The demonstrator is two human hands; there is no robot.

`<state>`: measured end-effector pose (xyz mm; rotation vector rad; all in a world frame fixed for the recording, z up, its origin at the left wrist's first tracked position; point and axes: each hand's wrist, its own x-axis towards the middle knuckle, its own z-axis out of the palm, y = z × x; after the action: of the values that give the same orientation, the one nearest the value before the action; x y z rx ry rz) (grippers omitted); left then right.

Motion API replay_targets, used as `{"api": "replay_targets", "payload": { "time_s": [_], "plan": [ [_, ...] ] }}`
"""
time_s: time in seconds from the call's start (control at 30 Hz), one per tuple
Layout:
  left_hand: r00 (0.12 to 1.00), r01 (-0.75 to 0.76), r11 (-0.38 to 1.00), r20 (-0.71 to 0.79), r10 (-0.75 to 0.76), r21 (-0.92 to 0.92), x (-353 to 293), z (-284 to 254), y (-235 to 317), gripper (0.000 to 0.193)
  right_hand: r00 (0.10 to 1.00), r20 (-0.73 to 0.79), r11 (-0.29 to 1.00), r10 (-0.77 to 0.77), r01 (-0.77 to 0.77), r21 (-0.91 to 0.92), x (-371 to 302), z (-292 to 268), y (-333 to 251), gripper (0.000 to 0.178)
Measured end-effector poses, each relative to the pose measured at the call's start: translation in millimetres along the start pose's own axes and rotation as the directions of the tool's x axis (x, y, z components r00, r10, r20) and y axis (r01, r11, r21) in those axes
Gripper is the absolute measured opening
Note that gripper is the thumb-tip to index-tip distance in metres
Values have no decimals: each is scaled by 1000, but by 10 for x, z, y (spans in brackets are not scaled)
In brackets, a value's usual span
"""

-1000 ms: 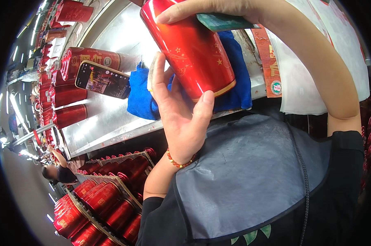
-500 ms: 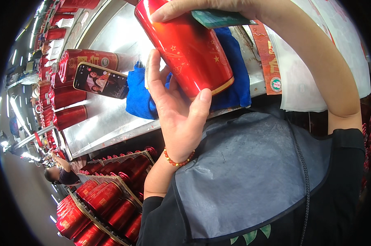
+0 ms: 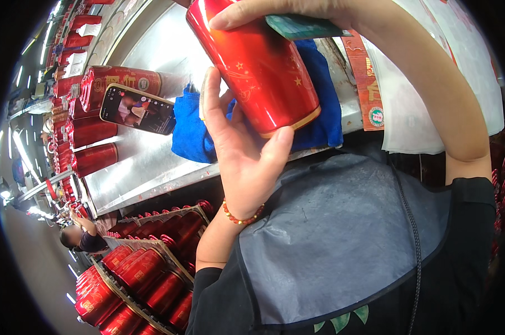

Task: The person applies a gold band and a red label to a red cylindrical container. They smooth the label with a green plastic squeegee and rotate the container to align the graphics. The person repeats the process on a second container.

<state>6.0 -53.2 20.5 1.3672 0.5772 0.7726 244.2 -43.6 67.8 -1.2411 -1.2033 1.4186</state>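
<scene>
A shiny red canister [image 3: 263,72] with gold stars and a gold bottom rim lies tilted in front of me. My left hand [image 3: 244,153] supports its lower end, with some fingers passing behind it and the thumb by the gold rim. Beside the left index finger shows the pale edge of a thin thing I cannot make out. My right hand [image 3: 280,11] grips the upper part, its thumb on the red side; its other fingers are cut off or hidden. A flat teal-green piece [image 3: 305,27] sticks out under that hand. Beneath the canister lies a blue cloth [image 3: 191,125].
A phone [image 3: 138,109] playing video leans by a red printed canister [image 3: 124,84] on the metal table [image 3: 135,178]. White sheets [image 3: 414,123] and a red printed strip [image 3: 368,92] lie at right. Crates of red canisters [image 3: 138,268] stand lower left; a co-worker [image 3: 85,237] is beyond.
The canister and both hands have shifted very slightly right and down. The left thumb sits a little lower against the gold rim. The phone's picture has changed.
</scene>
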Motion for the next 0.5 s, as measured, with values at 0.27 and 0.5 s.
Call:
{"api": "replay_targets", "payload": {
  "time_s": [0.27,0.5],
  "plan": [
    [897,-432,772,127,425,466,-265,-364,-269,60,1000,-2,1000,-3,3,18,-13,-12,-53,89],
    [647,-657,124,470,601,744,-336,-292,-259,34,999,3,996,-44,43,74,42,1,-24,85]
  ]
}}
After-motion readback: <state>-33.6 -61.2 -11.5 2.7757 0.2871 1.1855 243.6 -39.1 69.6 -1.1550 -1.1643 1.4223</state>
